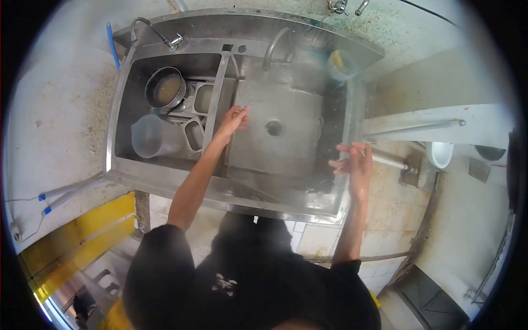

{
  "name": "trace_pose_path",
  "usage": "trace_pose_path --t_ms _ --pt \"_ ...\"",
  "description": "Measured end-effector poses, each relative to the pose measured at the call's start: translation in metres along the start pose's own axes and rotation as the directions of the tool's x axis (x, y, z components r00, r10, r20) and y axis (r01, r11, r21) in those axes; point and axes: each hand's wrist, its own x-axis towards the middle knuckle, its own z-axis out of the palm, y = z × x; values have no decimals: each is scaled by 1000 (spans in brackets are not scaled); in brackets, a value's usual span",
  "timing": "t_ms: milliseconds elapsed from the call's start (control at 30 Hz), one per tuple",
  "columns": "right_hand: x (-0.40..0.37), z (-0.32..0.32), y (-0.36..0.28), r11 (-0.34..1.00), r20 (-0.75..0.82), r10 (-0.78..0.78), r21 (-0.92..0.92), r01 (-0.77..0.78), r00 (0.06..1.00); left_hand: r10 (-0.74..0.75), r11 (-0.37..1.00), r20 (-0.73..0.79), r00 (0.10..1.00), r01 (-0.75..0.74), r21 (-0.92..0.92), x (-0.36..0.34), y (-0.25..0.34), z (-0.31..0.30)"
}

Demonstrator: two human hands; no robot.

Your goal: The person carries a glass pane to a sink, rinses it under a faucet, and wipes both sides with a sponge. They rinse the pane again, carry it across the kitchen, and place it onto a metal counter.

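Note:
My left hand (234,122) hovers at the left side of the right-hand sink basin (275,154), near the divider (219,91). Its fingers are loosely bent and partly apart, and I see nothing in them. Over the basin's right rim is my right hand (355,159), fingers spread and holding nothing visible. A round drain (274,127) shows in the basin floor between the hands. The steel surface looks wet and hazy. At the far right corner stands a clear plastic container (342,67) with something yellow (337,58) in it.
The left basin holds a round metal pot (165,88) with cloudy liquid, a translucent plastic container (147,136) and rectangular metal pans (194,135). Taps (151,30) and a curved spout (270,52) rise at the back. A white pipe (388,160) runs right of the sink.

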Motion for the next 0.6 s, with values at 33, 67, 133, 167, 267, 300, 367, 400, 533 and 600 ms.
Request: trace_pose_path --t_ms 33,67,133,167,267,300,367,400,533,600 --pt "-11 6 -14 999 -39 -29 -32 27 999 -91 996 -9 996 91 1 4 -1 16" --pt "-21 12 -27 999 -47 -4 -34 2 999 -176 984 -14 984 176 5 8 -1 31" --pt "-39 25 -52 999 -49 -32 -45 30 998 -194 980 -26 981 195 32 9 -6 59" --pt "-46 30 -65 998 -48 -50 -48 48 998 -220 973 -43 975 222 66 8 -8 72" --pt "-66 44 -98 998 3 -40 -39 40 999 -273 961 38 961 271 51 1 -17 110" --pt "-69 51 -102 996 13 -83 -37 83 996 -316 949 98 944 316 16 -1 -21 119" --pt "-75 59 -103 994 26 -105 2 105 994 -333 936 217 918 350 -46 16 -62 139" --pt "-79 65 -104 983 26 -182 -2 182 983 -345 911 321 882 397 -113 22 -72 146" --pt "-49 65 -36 935 -111 -324 113 336 940 -348 863 405 845 458 -214 -26 -17 161" --pt "-10 65 21 967 -268 -46 230 111 962 -283 869 418 863 415 -269 -27 -26 173"
